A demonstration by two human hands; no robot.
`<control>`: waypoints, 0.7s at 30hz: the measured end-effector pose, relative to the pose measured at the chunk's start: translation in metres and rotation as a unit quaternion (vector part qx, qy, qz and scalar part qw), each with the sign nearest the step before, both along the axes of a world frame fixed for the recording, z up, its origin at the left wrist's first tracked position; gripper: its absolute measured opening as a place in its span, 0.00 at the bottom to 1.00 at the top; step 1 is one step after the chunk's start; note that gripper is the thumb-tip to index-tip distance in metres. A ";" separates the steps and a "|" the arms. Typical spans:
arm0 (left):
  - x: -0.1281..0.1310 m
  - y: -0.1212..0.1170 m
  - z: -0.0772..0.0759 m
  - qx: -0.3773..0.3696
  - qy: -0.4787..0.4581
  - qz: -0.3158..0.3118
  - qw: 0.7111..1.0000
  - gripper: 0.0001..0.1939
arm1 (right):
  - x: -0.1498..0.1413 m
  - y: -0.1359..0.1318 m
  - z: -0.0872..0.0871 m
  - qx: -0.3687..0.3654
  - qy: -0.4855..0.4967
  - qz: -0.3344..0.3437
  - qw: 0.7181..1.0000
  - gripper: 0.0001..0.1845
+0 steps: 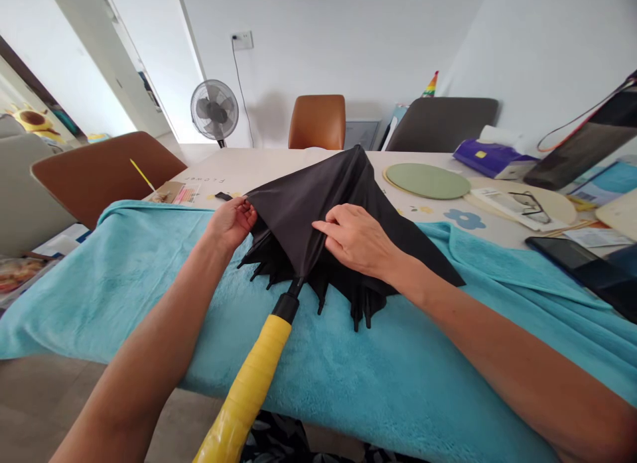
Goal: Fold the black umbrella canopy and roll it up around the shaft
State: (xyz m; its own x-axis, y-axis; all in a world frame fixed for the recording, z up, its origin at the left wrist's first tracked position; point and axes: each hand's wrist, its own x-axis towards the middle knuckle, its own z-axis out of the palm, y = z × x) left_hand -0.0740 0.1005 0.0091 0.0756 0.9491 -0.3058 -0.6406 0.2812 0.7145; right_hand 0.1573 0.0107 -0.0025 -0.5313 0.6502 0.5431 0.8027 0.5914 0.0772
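The curled fingers [245, 208] of the left hand [226, 224] appear closed on the edge of a black fabric umbrella [286, 201], probably to draw that panel outward and keep it taut. The right hand [359, 241] rests on the canopy, its index finger extended along a fold and the others bent; whether it pinches cloth or only presses, I cannot tell. It seems placed there to steady the pleat.

The umbrella lies between the two sets of fingers, loosely folded, its peak rising beyond them. Below them, a yellow, ridged, tape-wrapped handle [259, 357] runs towards the person, likely so that both hands stay free for the cloth. Its lower part looks glossy, and a smooth black collar [286, 308] joins it to the shaft.

The canopy is thin and smooth, with sharp creases; slim dark rib tips [367, 321] poke out beneath the right fingers. Under everything spreads a soft, plush turquoise blanket [149, 270], perhaps laid to cushion the table [239, 164]. A short black strap [223, 196] juts just beside the left fingertips.
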 end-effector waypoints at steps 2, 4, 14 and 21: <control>0.000 0.000 -0.001 0.029 0.006 -0.003 1.000 0.09 | -0.001 0.000 -0.003 -0.003 -0.014 0.021 1.000 0.16; 0.002 -0.001 0.000 0.047 0.017 -0.008 0.999 0.09 | -0.004 0.000 -0.006 -0.018 -0.033 0.034 0.999 0.16; -0.008 -0.035 0.041 0.161 0.117 -0.175 0.964 0.17 | -0.008 -0.001 -0.010 -0.059 -0.078 0.030 0.995 0.17; 0.004 -0.093 0.040 0.244 0.503 -0.448 0.698 0.17 | -0.010 0.002 -0.018 -0.055 -0.069 0.041 0.995 0.16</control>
